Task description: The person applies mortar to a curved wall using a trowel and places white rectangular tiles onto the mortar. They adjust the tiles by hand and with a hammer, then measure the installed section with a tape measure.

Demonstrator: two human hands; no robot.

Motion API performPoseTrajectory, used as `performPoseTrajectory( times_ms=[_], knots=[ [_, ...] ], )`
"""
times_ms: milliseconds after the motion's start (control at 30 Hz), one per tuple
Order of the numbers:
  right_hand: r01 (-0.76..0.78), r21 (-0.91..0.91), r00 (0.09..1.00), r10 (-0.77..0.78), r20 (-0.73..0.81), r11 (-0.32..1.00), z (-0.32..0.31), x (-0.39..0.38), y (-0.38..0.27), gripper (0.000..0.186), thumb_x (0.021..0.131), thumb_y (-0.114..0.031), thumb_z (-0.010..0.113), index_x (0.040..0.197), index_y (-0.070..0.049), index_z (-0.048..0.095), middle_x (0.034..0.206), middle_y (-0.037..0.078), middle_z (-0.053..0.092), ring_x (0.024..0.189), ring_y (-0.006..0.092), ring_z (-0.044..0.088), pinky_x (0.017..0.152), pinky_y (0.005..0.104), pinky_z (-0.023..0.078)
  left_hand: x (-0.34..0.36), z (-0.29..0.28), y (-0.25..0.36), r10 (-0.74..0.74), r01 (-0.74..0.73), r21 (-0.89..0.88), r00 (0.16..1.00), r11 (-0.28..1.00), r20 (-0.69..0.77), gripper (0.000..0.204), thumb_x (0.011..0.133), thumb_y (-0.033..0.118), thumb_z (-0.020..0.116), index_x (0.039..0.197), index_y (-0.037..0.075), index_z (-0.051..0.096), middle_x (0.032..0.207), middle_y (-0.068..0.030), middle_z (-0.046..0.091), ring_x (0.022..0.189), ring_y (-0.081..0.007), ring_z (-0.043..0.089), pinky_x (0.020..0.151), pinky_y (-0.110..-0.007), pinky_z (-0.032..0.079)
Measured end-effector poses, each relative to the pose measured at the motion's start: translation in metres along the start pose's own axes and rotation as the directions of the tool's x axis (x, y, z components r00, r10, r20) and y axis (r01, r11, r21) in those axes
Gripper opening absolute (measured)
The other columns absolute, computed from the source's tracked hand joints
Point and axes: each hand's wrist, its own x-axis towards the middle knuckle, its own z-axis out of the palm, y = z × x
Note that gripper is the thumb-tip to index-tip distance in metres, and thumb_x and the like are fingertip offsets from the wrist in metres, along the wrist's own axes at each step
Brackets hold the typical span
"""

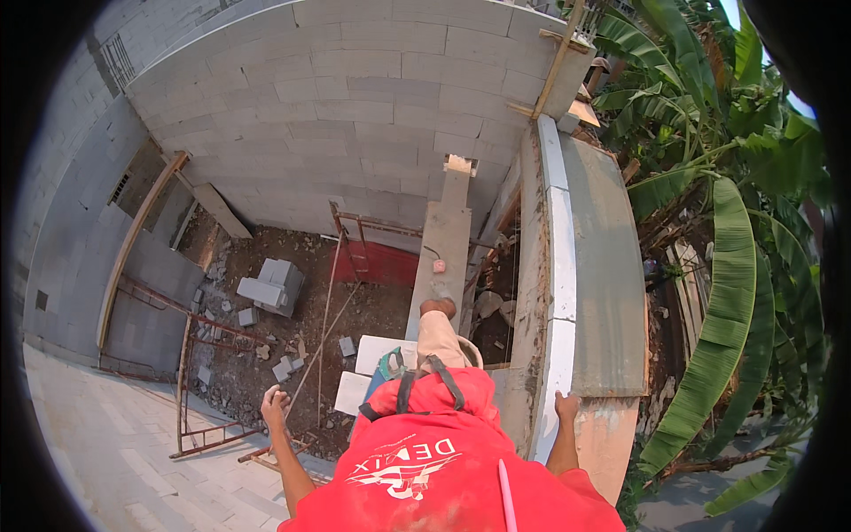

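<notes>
My left hand (275, 406) is out to the left in the air, fingers loosely apart with nothing in them. On the right, my right hand (567, 407) is at the edge of a row of pale wall blocks (560, 266), its fingers pointing forward and no tool showing in it. Whether it presses on the blocks I cannot tell. My foot stands on a grey plank (429, 257) high above the ground. Ahead of the foot lies a small pink object (439, 266) with a dark curved rod. Two pale blocks (383, 353) sit left of my legs, beside a teal-and-blue item (390, 363).
A bucket's rim (477, 353) shows right of my leg. Rusty scaffold frames (184, 381) stand at the left. Below, a stack of blocks (277, 285) rests on dirt. A tall block wall (355, 97) rises ahead. Right of the block row lie a concrete slab (607, 275) and banana leaves (722, 301).
</notes>
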Motion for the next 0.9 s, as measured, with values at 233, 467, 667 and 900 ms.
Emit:
performPoseTrajectory(
  times_ms=[233,467,667,900],
  knots=[
    [0.124,0.14,0.992,-0.118,-0.051,0.982,-0.015,0.251,-0.232,0.077,0.084,-0.032,0.075,0.142,0.007,0.043,0.142,0.036,0.045,0.133,0.0484,0.046,0.112,0.0503,0.039,0.148,0.289,0.158,0.2,-0.203,-0.011,0.951,0.979,0.236,0.03,0.096,0.017,0.062,0.122,0.002,0.066,0.1,-0.0086,0.072,0.085,-0.0148,0.069,0.069,-0.027,0.053],
    [0.021,0.02,0.989,-0.024,0.147,1.0,0.009,0.361,-0.338,0.091,0.089,-0.041,0.068,0.153,0.007,0.025,0.151,0.043,0.029,0.142,0.0575,0.028,0.12,0.058,0.023,0.266,0.53,0.34,0.332,-0.609,0.4,0.749,0.685,0.573,0.037,0.093,0.025,0.065,0.121,0.003,0.067,0.108,-0.0143,0.073,0.095,-0.0253,0.072,0.089,-0.036,0.054],
    [-0.068,-0.054,0.981,0.077,0.178,0.996,0.03,0.367,-0.339,0.096,0.089,-0.043,0.067,0.155,0.008,0.018,0.152,0.045,0.024,0.143,0.0612,0.022,0.119,0.0621,0.021,0.334,0.511,0.337,0.176,-0.289,0.441,0.944,0.849,0.281,0.032,0.093,0.019,0.065,0.118,0.0,0.068,0.094,-0.0109,0.074,0.084,-0.0174,0.072,0.073,-0.032,0.057],
    [-0.032,-0.207,0.953,0.092,0.289,0.978,0.046,0.39,-0.316,0.09,0.091,-0.051,0.065,0.151,0.005,0.03,0.148,0.038,0.033,0.141,0.051,0.03,0.118,0.0551,0.024,0.299,0.493,0.227,-0.143,0.039,0.429,0.966,0.903,0.214,0.031,0.091,0.017,0.069,0.114,-0.003,0.068,0.091,-0.0129,0.073,0.077,-0.0184,0.071,0.065,-0.03,0.057]
  ],
)
